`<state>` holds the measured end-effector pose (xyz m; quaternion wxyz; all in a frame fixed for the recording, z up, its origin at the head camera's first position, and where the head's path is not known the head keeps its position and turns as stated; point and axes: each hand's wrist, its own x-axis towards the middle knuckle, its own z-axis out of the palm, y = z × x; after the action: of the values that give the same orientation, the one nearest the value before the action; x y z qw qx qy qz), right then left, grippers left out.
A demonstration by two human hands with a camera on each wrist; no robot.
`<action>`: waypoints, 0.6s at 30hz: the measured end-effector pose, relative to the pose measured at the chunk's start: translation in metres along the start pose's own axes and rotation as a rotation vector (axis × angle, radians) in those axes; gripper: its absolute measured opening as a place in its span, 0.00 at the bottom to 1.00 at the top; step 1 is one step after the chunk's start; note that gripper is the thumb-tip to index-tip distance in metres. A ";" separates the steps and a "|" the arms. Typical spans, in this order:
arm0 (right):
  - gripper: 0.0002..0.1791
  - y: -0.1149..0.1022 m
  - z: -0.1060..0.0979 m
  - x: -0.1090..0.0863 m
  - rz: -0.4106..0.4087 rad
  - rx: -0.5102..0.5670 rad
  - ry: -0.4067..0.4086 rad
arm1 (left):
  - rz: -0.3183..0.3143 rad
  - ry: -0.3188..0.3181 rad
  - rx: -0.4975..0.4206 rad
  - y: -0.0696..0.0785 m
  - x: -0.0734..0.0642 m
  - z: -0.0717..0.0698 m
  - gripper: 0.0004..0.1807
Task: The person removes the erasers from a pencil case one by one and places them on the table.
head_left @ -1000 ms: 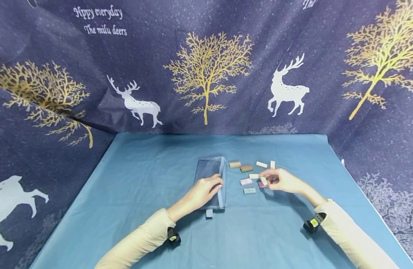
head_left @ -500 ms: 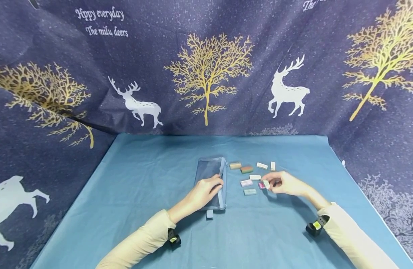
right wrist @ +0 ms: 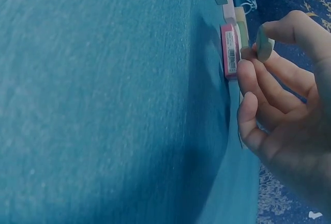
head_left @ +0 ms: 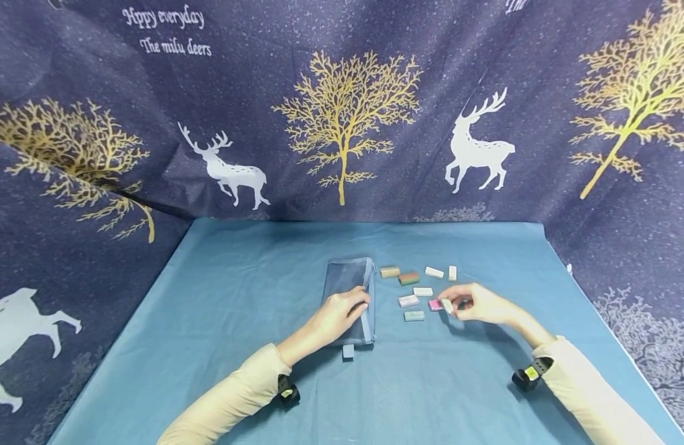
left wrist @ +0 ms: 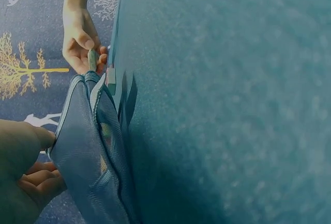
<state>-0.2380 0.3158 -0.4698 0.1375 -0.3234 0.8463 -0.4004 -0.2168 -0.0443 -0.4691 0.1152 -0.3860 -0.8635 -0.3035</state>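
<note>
A blue mesh zip pouch point(head_left: 348, 301) lies on the blue tablecloth, and my left hand point(head_left: 335, 316) rests on it with curled fingers gripping its right edge by the zipper; in the left wrist view the pouch point(left wrist: 93, 146) bulges beside my left hand point(left wrist: 23, 175). Several small erasers lie to its right: a pink one point(head_left: 435, 305), a green one point(head_left: 414, 316), a brown one point(head_left: 389, 272). My right hand point(head_left: 475, 303) pinches a pale green eraser point(head_left: 447, 305) between thumb and fingertips, seen close as the eraser point(right wrist: 264, 43) just above the pink eraser point(right wrist: 229, 56).
The blue tablecloth point(head_left: 219, 346) covers the table, with a dark deer-and-tree printed curtain point(head_left: 342, 111) behind and at both sides. A small grey zipper tag point(head_left: 347, 351) lies at the pouch's near end. Wrist cameras sit on both cuffs.
My right hand has drawn slightly right and toward me with the pale green eraser, uncovering the pink eraser. The left hand has stayed on the pouch.
</note>
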 end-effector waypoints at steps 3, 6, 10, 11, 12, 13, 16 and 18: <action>0.24 0.002 -0.001 -0.002 0.002 0.025 -0.009 | 0.004 -0.004 -0.004 0.000 -0.001 0.000 0.08; 0.24 0.004 -0.002 -0.005 0.007 0.038 -0.021 | 0.003 -0.004 -0.009 0.000 -0.001 0.000 0.08; 0.25 0.006 -0.004 -0.008 -0.002 0.072 -0.053 | 0.010 0.005 0.008 -0.001 0.000 -0.001 0.08; 0.24 0.007 -0.004 -0.009 -0.005 0.079 -0.061 | 0.010 0.005 0.013 -0.001 0.000 -0.001 0.08; 0.24 0.007 -0.004 -0.010 -0.007 0.083 -0.069 | 0.008 0.006 0.013 -0.001 0.000 -0.001 0.08; 0.24 0.008 -0.005 -0.011 -0.009 0.094 -0.078 | 0.005 0.006 0.014 -0.001 0.000 -0.001 0.09; 0.23 0.009 -0.005 -0.012 -0.008 0.106 -0.099 | -0.011 0.000 0.001 -0.001 -0.001 -0.001 0.09; 0.23 0.010 -0.005 -0.014 -0.013 0.113 -0.113 | -0.017 -0.002 0.001 -0.001 -0.001 0.000 0.09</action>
<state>-0.2349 0.3327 -0.4746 0.2005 -0.3425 0.8111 -0.4296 -0.2165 -0.0453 -0.4696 0.1121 -0.3790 -0.8669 -0.3039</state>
